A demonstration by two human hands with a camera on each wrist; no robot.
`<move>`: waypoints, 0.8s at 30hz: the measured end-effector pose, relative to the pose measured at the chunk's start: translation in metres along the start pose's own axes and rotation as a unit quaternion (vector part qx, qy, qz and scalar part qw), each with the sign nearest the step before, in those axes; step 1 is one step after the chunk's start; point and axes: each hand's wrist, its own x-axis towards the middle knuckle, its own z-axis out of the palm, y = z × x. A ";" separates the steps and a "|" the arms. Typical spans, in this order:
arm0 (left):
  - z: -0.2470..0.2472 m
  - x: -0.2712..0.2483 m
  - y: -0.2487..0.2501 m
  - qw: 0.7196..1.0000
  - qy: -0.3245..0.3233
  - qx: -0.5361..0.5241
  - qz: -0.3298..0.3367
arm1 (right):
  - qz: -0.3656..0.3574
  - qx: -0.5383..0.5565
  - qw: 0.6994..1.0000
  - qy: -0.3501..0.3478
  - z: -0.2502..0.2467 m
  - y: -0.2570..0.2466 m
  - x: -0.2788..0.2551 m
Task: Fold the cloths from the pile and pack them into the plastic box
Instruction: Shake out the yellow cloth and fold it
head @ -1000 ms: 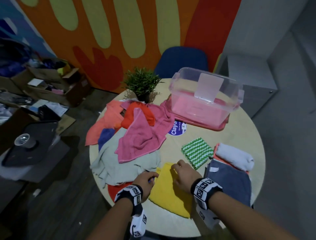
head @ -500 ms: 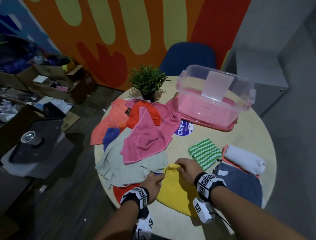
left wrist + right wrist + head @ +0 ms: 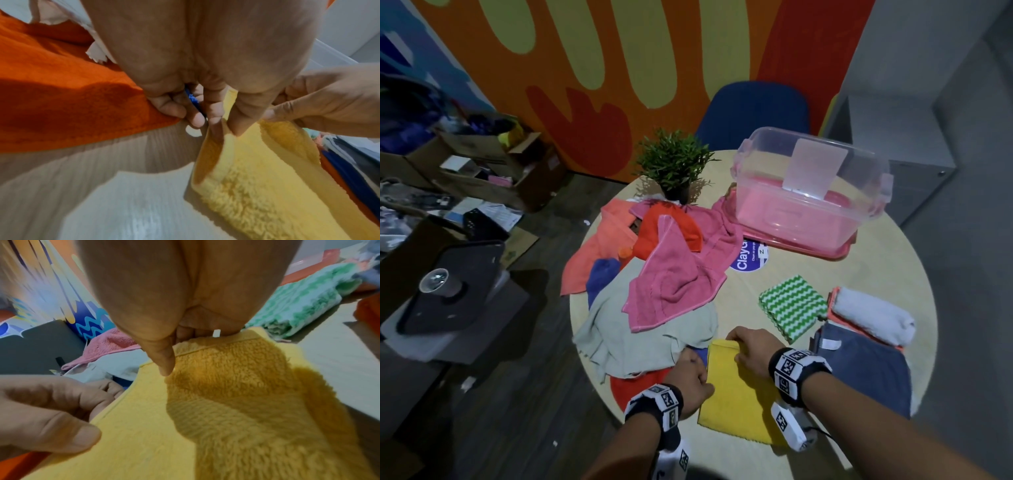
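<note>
A yellow cloth (image 3: pixel 736 394) lies at the near edge of the round table (image 3: pixel 876 267). My left hand (image 3: pixel 688 371) pinches its far left edge, with thumb and fingers curled on the fabric (image 3: pixel 218 142). My right hand (image 3: pixel 751 346) pinches the far right corner of the yellow cloth (image 3: pixel 236 378). The pile of unfolded cloths (image 3: pixel 671 284), pink on pale grey with orange and blue, spreads over the left of the table. The clear plastic box (image 3: pixel 808 192) stands at the back right on its pink lid.
Folded cloths lie at the right: a green-and-white zigzag one (image 3: pixel 792 308), a white roll (image 3: pixel 873 315) on an orange one, and a grey-blue one (image 3: pixel 866 370). A potted plant (image 3: pixel 674 168) stands at the back, with a blue chair (image 3: pixel 753 113) behind it. Cardboard boxes (image 3: pixel 482 164) litter the floor at left.
Both hands have drawn closer together along the far edge of the yellow cloth, which now looks narrower. The head view has shifted slightly.
</note>
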 end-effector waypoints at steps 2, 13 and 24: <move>-0.001 -0.003 -0.001 1.000 -0.011 -0.003 0.007 | -0.001 -0.015 1.000 -0.006 0.003 -0.003 0.001; -0.009 -0.011 0.013 0.998 0.030 0.057 0.003 | -0.066 -0.104 0.989 0.085 0.010 0.001 -0.028; 0.000 -0.010 0.023 0.898 -0.090 0.416 0.110 | -0.014 -0.170 0.985 0.030 0.037 0.025 -0.079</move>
